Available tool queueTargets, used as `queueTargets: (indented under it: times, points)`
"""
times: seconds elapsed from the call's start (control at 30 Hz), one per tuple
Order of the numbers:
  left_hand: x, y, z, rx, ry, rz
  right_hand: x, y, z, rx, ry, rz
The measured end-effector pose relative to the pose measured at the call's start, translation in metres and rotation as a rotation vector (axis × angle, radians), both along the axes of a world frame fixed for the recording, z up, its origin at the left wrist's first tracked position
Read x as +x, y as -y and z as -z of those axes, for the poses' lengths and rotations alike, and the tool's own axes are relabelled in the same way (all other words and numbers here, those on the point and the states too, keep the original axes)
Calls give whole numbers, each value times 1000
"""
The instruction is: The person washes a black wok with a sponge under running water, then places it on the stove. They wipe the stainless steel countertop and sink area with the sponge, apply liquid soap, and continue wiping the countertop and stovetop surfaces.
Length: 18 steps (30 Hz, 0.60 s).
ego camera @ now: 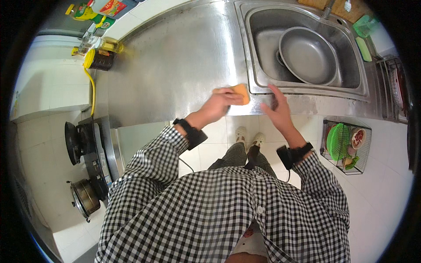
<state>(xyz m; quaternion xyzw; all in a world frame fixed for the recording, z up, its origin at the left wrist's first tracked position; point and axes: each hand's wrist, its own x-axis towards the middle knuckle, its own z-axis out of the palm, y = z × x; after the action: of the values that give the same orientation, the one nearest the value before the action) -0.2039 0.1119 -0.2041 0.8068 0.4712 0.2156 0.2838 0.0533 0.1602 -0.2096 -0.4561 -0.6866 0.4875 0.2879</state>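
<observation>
My left hand point(218, 103) is closed on an orange sponge point(242, 93), which lies against the stainless steel countertop point(174, 62) near its front edge, just left of the sink. My right hand point(278, 110) is over the front edge by the sink's near left corner, its fingers apart and nothing in them. In the stainless steel sink point(266, 70) rests a round grey metal pan point(309, 54), tilted, partly covering the drain. Both hands are slightly blurred.
Bottles and a yellow-lidded jar point(102, 59) stand at the counter's left end. A black wok point(74, 143) and a lidded pot point(86, 200) are on the stove at left. A wire rack point(365, 148) holds a green basket at right. A green-and-yellow sponge point(363, 49) lies beside the sink.
</observation>
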Motion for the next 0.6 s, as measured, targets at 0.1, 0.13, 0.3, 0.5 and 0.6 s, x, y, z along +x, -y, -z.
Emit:
queueTargets:
  times: [0.1, 0.13, 0.3, 0.5, 0.6]
  points:
    - [-54, 13, -1, 94, 463, -489, 51, 19, 1, -338, -341, 145]
    - [-77, 20, -3, -260, 1227, -870, 65, 25, 3, -387, -276, 202]
    - [-90, 32, 2, 59, -556, -792, 91, 41, 12, -566, -167, 315]
    - [67, -3, 28, 79, -86, -364, 70, 37, 22, -591, -112, 228]
    - [67, 13, 18, 145, -181, -318, 67, 41, 22, -600, -58, 206]
